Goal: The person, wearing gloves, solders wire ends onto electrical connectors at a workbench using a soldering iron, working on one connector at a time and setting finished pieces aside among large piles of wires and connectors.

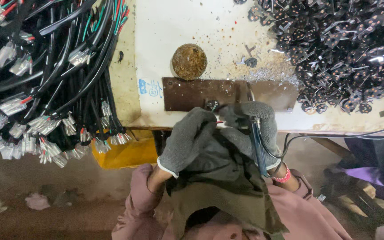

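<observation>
Seen from above, two grey-gloved hands meet at the counter (178,26) edge, the left hand (192,138) pinching a thin red-tipped wire (219,121) steady against a brown metal plate (192,93) while the right hand (254,126) grips a blue-handled tool (258,146).

blue stamp mark (150,88) — white bench top (174,26) | small, roundish — left of centre

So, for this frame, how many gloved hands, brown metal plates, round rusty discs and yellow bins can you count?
Grey gloved hands: 2, the left hand and the right hand
Brown metal plate: 1
Round rusty disc: 1
Yellow bin: 1
Total: 5
The black wire bundles and the small black parts are too many and too tangled to count.
</observation>
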